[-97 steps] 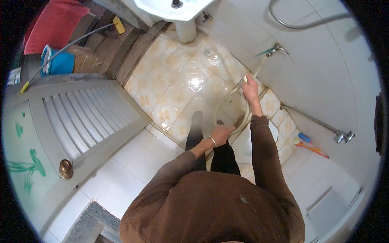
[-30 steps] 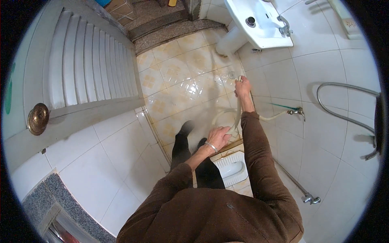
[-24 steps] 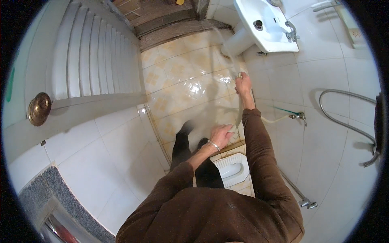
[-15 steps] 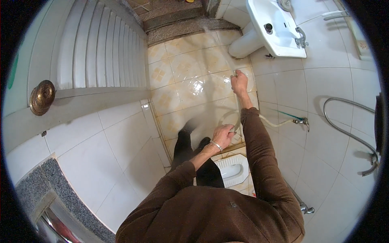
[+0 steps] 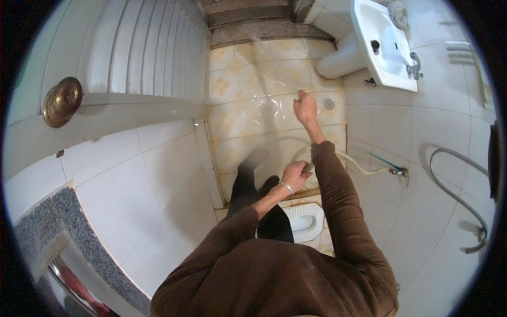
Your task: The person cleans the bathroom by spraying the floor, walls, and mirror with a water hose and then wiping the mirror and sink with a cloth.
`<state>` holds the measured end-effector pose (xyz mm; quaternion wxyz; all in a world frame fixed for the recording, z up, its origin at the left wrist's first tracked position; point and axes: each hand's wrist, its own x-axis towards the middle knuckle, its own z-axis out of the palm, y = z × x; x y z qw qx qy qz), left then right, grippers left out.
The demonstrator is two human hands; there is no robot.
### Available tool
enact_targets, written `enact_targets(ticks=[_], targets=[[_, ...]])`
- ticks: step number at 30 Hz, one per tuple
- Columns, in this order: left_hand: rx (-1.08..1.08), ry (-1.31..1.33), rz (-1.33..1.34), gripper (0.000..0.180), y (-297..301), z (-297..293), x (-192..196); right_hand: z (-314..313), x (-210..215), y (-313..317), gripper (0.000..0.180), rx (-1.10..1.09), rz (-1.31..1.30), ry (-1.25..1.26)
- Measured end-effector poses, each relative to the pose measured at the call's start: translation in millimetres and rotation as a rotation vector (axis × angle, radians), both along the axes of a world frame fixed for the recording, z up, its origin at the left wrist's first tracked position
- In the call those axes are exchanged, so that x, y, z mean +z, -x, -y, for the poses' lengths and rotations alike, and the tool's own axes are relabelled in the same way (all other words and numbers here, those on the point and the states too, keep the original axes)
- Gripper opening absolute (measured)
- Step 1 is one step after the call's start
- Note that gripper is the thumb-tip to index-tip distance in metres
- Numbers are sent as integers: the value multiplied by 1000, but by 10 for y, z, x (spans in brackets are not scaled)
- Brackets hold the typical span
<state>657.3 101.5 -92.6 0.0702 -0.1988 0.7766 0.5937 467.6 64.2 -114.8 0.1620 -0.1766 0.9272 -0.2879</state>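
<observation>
A pale hose point(image 5: 364, 168) runs from a tap point(image 5: 402, 173) low on the right wall and passes behind my right sleeve. My right hand point(image 5: 306, 108), arm stretched forward, is closed round the hose's front end. From there a thin spray of water reaches across the tiled floor point(image 5: 224, 127), which shines wet. Nearer my body, my left hand point(image 5: 294, 176), with a bracelet on the wrist, is closed round another stretch of the hose. My right forearm hides part of the hose.
A pedestal sink point(image 5: 391, 76) stands at the far right. A round floor drain point(image 5: 329, 104) lies beside my right hand. Behind my hands is a squat toilet point(image 5: 317, 219). A louvred door point(image 5: 153, 100) stands at the left. A shower hose point(image 5: 454, 195) hangs on the right wall.
My right hand has swung left relative to the sink, bringing the drain into view. The spray has shifted left along the far edge. Both hands keep hold of the hose; the whole view has turned slightly.
</observation>
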Motion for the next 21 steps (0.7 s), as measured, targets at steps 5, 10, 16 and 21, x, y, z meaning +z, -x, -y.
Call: enact_targets(ticks=[5,10,16,21], targets=[[-28,60,43,20,-8,28,43,134,-15,-166,26,69,27,-27],[-3,66,65,18,-76,-30,-78,231,20,-309,30,145,57,-9],[-10,81,82,20,-90,2,-32,295,55,-359,28,178,31,-28],[-50,83,179,22,-10,11,-23,256,63,-252,30,83,-2,-32]])
